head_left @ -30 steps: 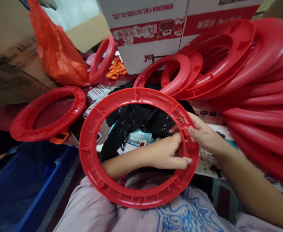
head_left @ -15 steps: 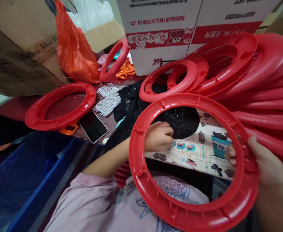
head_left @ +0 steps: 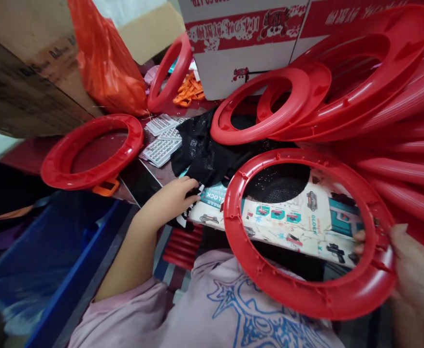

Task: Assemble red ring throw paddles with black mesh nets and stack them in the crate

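My right hand (head_left: 415,275) grips the right rim of a large red plastic ring (head_left: 241,232), held tilted above my lap. Through the ring's hole I see printed cards (head_left: 291,222) with toy pictures. My left hand (head_left: 170,198) reaches out to the left of the ring, fingers curled on the edge of a black mesh cloth (head_left: 204,154) and the near card; what it pinches is unclear.
A stack of red rings (head_left: 396,111) leans at the right, two more (head_left: 262,106) before a red-and-white carton (head_left: 248,43). One ring (head_left: 92,152) lies at the left by grey keypads (head_left: 161,150), an orange bag (head_left: 106,63) and a phone (head_left: 139,179). A blue bin (head_left: 52,270) stands below left.
My left arm has come out of the ring and my left hand has moved left to the mesh cloth. My right hand has carried the ring to the right and lower.
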{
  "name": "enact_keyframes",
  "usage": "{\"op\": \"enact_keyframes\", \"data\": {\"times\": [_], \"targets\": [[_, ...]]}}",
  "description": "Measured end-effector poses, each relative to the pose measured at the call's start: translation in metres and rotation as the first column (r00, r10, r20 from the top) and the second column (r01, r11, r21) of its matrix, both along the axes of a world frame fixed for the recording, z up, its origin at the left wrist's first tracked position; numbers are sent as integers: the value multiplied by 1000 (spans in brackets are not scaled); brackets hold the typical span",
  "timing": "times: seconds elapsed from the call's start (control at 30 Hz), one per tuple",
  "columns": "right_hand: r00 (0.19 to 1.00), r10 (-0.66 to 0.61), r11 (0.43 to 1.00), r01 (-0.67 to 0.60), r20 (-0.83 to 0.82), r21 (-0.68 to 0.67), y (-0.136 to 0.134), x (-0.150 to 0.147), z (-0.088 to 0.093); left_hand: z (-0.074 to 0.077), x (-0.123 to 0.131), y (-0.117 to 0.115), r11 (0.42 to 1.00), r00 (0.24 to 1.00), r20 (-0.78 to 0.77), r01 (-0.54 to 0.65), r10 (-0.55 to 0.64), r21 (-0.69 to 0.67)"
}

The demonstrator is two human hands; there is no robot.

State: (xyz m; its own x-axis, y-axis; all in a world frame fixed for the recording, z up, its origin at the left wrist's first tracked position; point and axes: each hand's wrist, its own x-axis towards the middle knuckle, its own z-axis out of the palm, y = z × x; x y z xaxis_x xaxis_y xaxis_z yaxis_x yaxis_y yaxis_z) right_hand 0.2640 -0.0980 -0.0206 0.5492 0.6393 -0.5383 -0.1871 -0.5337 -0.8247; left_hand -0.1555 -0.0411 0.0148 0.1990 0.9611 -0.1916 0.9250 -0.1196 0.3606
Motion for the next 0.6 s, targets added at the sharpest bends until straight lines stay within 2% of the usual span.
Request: {"op": "enact_keyframes", "data": {"times": [0.07,0.13,0.17,0.2,0.27,0.37,0.43,0.5,0.57,0.6], "targets": [[994,18,997,-27,111,73,4,-4,1,-4,-8,1,1000,998,63,-5,6,-5],[953,107,986,-138,284,92,7,-5,1,-3,-13,1,995,976,194,-94,99,-34],[899,182,975,-219,398,49,9,-4,1,-2,-15,1,986,946,278,-158,167,-56],[817,274,953,-303,508,-26,10,-3,0,0,-15,1,973,902,363,-217,232,-83],[591,418,892,-412,690,-187,12,-2,0,4,-15,2,948,802,507,-286,316,-140],[296,470,839,-444,832,-315,15,-4,2,10,-10,3,947,665,681,-286,306,-146],[152,434,838,-431,888,-335,15,-8,4,17,-6,0,949,538,800,-290,267,-122],[38,323,855,-440,946,-274,12,-13,6,28,-2,-7,952,415,883,-290,219,-100],[-18,121,841,-530,992,-113,8,-17,11,45,2,-18,962,316,934,-262,165,-81],[-8,27,794,-607,1000,-26,5,-20,16,55,6,-25,972,274,954,-229,119,-55]]}}
